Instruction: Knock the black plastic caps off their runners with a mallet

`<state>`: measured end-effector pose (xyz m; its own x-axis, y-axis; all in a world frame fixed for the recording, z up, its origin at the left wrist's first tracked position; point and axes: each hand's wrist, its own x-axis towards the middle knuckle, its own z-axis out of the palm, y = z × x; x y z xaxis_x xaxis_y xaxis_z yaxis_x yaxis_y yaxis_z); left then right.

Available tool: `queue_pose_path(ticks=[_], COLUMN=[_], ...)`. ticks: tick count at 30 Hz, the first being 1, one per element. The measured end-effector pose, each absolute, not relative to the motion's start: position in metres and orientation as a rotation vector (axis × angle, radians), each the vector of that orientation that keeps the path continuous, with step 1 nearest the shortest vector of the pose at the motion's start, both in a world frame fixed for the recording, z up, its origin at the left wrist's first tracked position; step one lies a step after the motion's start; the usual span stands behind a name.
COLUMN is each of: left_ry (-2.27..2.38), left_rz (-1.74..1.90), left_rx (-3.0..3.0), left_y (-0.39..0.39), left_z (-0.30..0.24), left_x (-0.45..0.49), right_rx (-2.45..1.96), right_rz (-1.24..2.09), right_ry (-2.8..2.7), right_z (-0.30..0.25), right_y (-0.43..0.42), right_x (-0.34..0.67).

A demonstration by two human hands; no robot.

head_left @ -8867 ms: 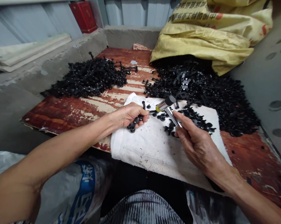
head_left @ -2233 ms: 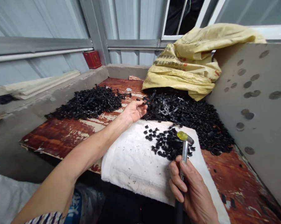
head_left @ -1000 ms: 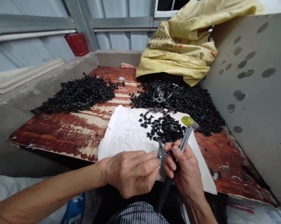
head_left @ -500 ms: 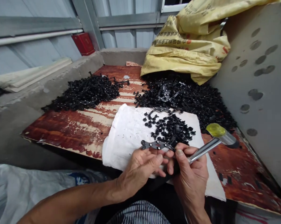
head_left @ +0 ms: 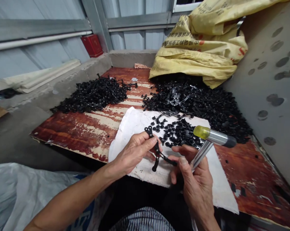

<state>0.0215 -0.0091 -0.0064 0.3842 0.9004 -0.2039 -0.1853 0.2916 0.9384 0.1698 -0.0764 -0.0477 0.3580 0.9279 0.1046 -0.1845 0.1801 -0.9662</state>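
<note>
My left hand (head_left: 135,150) pinches a thin black bracket piece (head_left: 155,150) with round ends, holding it just above a white cloth (head_left: 137,123). My right hand (head_left: 193,176) is wrapped round the metal shaft of a small hammer (head_left: 213,137) with a yellow end and a black end; its fingertips also touch the bracket's lower arm. A small heap of black round caps (head_left: 180,133) lies on the cloth just beyond both hands.
A worn red board (head_left: 72,128) carries a pile of black parts (head_left: 94,94) at the left and a bigger pile (head_left: 207,102) at the right, spilling from a yellow sack (head_left: 205,45). A grey panel (head_left: 275,96) stands at the right; a red box (head_left: 92,45) sits behind.
My left hand reached into the right pile, brought back a bracket piece and now holds it more upright. The hammer head has swung from right of my hand to above it.
</note>
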Motion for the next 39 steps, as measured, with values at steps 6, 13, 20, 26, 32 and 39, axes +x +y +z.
queue_pose_path(ticks=[6, 13, 20, 26, 32, 39], left_ry=[0.87, 0.883, 0.943, 1.034, 1.235, 1.273], left_rz=[0.731, 0.807, 0.766, 0.709, 0.583, 0.483], left_rx=[1.007, 1.003, 1.012, 1.038, 1.075, 1.06], left_y=[-0.009, -0.013, -0.009, 0.009, 0.045, 0.058], left_z=[-0.017, -0.023, -0.019, -0.014, -0.009, -0.005], left_x=[0.025, 0.036, 0.031, 0.015, -0.001, 0.007], right_rx=[-1.04, -1.104, -1.2, -1.182, -1.022, -1.023], right_rz=[1.168, 1.246, 1.022, 1.073, 1.103, 1.081], right_ry=[-1.05, -1.182, -1.272, -1.127, -0.891, -0.887], right_z=[-0.049, -0.058, -0.056, -0.055, -0.047, -0.052], right_y=[-0.08, -0.087, -0.084, -0.081, -0.077, -0.079], right_x=[0.175, 0.183, 0.183, 0.177, 0.172, 0.172])
